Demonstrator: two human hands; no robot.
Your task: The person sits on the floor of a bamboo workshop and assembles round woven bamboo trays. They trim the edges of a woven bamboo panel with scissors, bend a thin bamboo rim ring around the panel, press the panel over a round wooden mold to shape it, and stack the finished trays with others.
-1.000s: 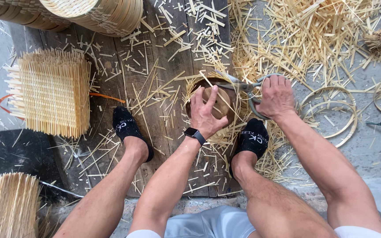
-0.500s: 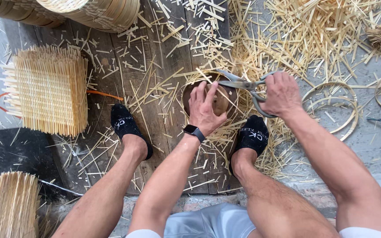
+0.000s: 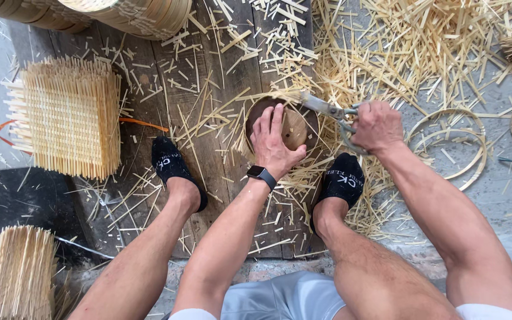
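a weathered dark plank platform lies over a grey concrete floor, both strewn with pale bamboo offcuts under flat, even daylight. a stack of woven bamboo mats sits on the left with an orange strap trailing from beneath it. finished round baskets crowd the top edge, and thin bamboo hoops rest on the concrete at right.

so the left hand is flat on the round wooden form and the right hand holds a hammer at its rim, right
Not quite. The right hand holds shears, not a hammer, as the head view shows. The rest stands: the left hand lies flat on the round wooden form.
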